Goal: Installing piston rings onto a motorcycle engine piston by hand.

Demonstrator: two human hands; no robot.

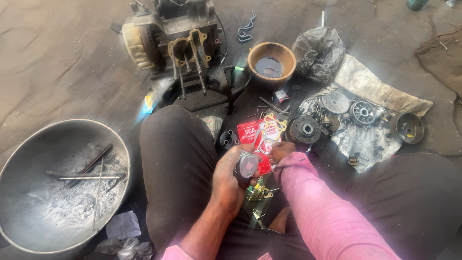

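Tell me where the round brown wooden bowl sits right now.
In the head view, the round brown wooden bowl sits on the ground at upper centre, just right of the dismantled engine block and left of the crumpled black plastic bag.

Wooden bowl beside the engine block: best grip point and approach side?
Probably the wooden bowl is best pinched at its thick near rim, coming from above on the person's side. It sits upright and open, and that rim looks bare; the black bag crowds its right and the engine block its left.
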